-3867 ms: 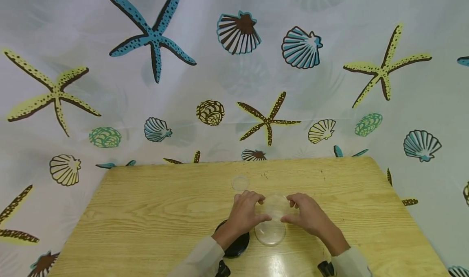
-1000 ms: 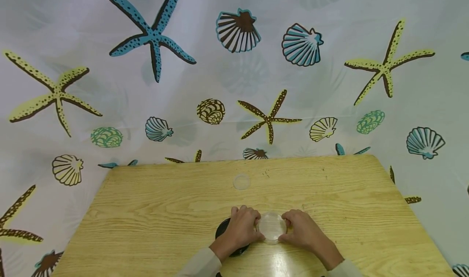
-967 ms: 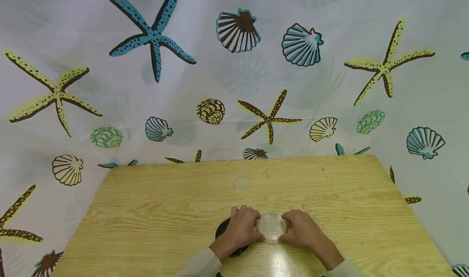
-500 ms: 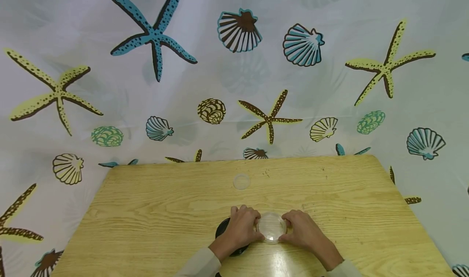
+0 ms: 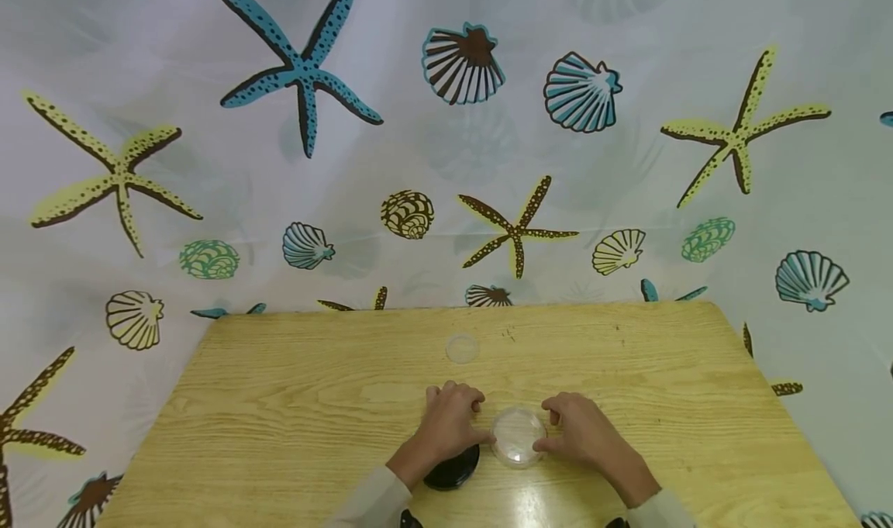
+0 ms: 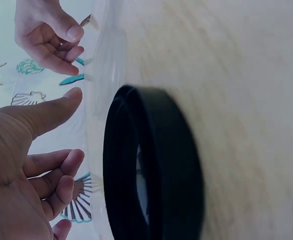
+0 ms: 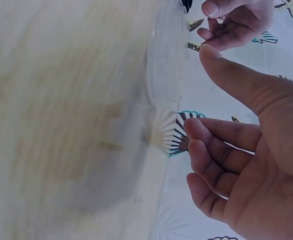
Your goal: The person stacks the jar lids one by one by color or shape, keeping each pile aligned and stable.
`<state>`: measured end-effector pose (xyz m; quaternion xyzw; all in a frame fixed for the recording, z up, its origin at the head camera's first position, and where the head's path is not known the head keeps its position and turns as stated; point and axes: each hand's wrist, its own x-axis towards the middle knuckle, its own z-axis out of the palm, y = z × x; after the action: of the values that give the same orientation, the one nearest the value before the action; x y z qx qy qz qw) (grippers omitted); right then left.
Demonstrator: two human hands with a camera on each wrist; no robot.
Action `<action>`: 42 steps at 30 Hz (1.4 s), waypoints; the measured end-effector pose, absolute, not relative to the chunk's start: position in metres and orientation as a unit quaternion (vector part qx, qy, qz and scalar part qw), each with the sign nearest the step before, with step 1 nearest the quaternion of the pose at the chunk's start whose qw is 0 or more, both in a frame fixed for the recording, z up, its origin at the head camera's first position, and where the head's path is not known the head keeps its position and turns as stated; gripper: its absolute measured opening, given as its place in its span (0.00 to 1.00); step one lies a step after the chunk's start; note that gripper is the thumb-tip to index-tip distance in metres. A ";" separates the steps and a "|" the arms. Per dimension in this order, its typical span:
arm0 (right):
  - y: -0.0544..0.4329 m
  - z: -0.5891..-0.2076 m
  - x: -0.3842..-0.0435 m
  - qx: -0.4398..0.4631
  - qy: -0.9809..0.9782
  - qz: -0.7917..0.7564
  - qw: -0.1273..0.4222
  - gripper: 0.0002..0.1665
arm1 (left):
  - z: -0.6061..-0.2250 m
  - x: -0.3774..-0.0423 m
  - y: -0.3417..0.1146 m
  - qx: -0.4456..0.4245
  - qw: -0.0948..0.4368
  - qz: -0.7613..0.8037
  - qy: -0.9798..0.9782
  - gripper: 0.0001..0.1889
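A clear round dish [image 5: 518,436] stands on the wooden table between my hands. Its see-through side wall shows in the left wrist view [image 6: 111,65] and in the right wrist view [image 7: 164,65]. My left hand [image 5: 449,421] hovers just left of it, thumb and fingers bent apart and holding nothing. On the other side my right hand [image 5: 584,431] is equally loose, its thumb close to the dish's rim. Whether that thumb touches the dish I cannot tell. A black round, ring-walled piece [image 6: 171,165] stands beneath my left wrist, partly hidden in the head view.
Farther back on the wooden table [image 5: 314,404] lies a small clear disc [image 5: 461,348]. Behind the table hangs a white cloth [image 5: 418,148] printed with starfish and shells.
Earlier both hands held a clear round piece above the clear dish, then gripped the stacked dish at its sides. Now they have let go and moved apart; more of the black piece shows.
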<state>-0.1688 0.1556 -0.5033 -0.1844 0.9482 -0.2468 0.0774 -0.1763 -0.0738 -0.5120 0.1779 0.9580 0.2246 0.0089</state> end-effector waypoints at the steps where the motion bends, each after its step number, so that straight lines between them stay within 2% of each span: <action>1: 0.156 -0.501 -0.170 -0.181 0.948 -0.250 0.081 0.36 | -0.512 -0.177 -0.075 0.177 0.008 0.227 0.958 0.30; 8: 0.156 -0.491 -0.181 -0.154 0.949 -0.263 0.077 0.35 | -0.510 -0.184 -0.084 0.159 0.017 0.234 0.959 0.33; 20: 0.144 -0.483 -0.200 -0.157 0.949 -0.269 0.056 0.40 | -0.500 -0.200 -0.101 0.142 -0.015 0.231 0.962 0.31; 32: 0.134 -0.481 -0.224 -0.161 0.935 -0.312 0.057 0.37 | -0.497 -0.216 -0.111 0.111 -0.040 0.241 0.963 0.32; 42: 0.121 -0.481 -0.249 -0.187 0.933 -0.304 0.046 0.34 | -0.498 -0.228 -0.115 0.098 -0.039 0.236 0.966 0.33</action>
<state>-0.2495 0.1206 -0.4811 -0.1866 0.9332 -0.3038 0.0460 -0.2277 -0.1149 -0.4977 0.0981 0.9660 0.2360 -0.0394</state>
